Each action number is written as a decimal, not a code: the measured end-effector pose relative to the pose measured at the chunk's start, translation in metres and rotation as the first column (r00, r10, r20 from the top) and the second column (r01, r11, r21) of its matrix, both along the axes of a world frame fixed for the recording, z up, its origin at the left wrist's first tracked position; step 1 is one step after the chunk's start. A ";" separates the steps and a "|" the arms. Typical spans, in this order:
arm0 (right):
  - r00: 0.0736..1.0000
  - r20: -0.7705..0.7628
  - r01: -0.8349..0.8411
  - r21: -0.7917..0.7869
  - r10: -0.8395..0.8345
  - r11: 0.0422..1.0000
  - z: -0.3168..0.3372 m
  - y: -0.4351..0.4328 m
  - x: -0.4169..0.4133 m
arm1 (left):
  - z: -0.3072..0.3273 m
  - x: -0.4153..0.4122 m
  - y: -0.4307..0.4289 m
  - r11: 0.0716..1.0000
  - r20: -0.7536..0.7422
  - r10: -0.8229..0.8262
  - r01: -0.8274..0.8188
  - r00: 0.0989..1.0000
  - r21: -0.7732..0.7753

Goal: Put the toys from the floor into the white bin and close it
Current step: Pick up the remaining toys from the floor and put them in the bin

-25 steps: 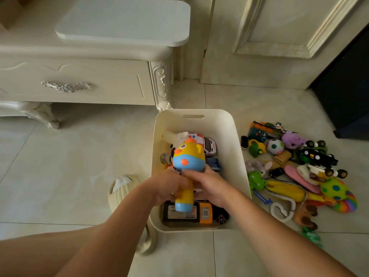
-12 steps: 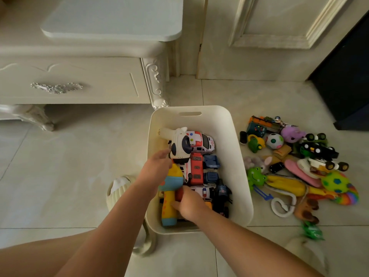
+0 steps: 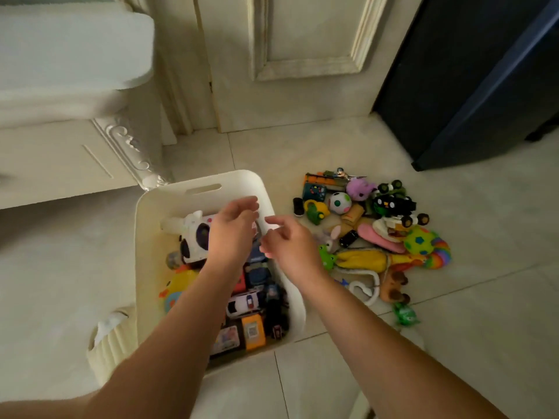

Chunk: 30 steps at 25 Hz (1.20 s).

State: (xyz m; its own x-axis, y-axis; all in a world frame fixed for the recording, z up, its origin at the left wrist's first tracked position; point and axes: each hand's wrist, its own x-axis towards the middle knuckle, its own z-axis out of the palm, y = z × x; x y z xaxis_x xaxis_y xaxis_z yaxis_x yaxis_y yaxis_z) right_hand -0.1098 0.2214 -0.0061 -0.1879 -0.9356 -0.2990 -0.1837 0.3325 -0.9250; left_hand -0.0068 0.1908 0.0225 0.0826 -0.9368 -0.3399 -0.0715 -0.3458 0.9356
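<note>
Two hands: we had our left hand (image 3: 231, 229) and right hand (image 3: 292, 241) over the far half of the white bin (image 3: 145, 225); both were loose, fingers spread, grasping nothing
Bin contents: toy cars (image 3: 242, 303), a black-and-white plush (image 3: 195, 240) and a yellow duck toy (image 3: 177, 287) lay inside; the bin was partly filled, with no lid on it
Floor pile: the remaining toys (image 3: 372, 237) lay right of the bin, close together, many touching
Soft pieces: the purple plush (image 3: 358, 189) and the yellow plush (image 3: 363, 258) near the bin's right wall looked light and squashy; we judged that a pinch anywhere on the body would serve
Balls: the spotted white ball (image 3: 340, 202) and the green ball (image 3: 419, 241) seemed smooth and apt to roll; a cupped palm from above suited them better
Wheeled pieces: the black truck (image 3: 393, 204) looked rigid and light; we would take it across the body, since wheels slip
Cord: a white loop (image 3: 363, 290) lay at the near edge; limp, likely to snag neighbours
Lid: we could not tell where it was
</note>
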 end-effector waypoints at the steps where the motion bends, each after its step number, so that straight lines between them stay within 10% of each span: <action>1: 0.995 0.005 0.097 -0.040 -0.097 0.994 0.008 -0.002 -0.028 | 0.004 -0.025 0.000 0.998 -0.048 -0.057 0.057 0.997 -0.003; 7: 0.802 -0.329 0.503 -0.076 -0.498 0.861 -0.027 -0.010 -0.190 | -0.029 -0.132 -0.009 0.913 -0.034 -0.388 0.389 0.921 0.126; 14: 0.465 -0.876 0.251 0.272 0.131 0.929 -0.109 -0.022 -0.286 | -0.069 -0.182 -0.025 0.825 0.150 -0.551 0.510 0.821 0.243; 20: 0.399 -0.914 0.233 0.031 -0.067 0.972 -0.124 -0.029 -0.287 | -0.086 -0.191 -0.037 0.818 0.162 -0.551 0.492 0.818 0.298; 23: 0.528 -0.796 0.290 -0.158 -0.296 0.944 -0.115 -0.024 -0.254 | -0.094 -0.193 -0.041 0.788 0.213 -0.605 0.539 0.767 0.300; 26: 0.917 -0.166 0.371 0.016 -0.364 0.928 -0.089 -0.031 -0.222 | -0.101 -0.196 -0.041 0.753 0.220 -0.656 0.607 0.722 0.253; 28: 0.932 0.224 0.241 0.205 -0.285 0.949 -0.070 -0.037 -0.215 | -0.107 -0.194 -0.045 0.792 0.243 -0.611 0.584 0.754 0.178; 30: 0.949 0.278 0.076 0.259 -0.149 0.963 -0.060 -0.043 -0.214 | -0.106 -0.188 -0.053 0.831 0.199 -0.555 0.537 0.807 0.142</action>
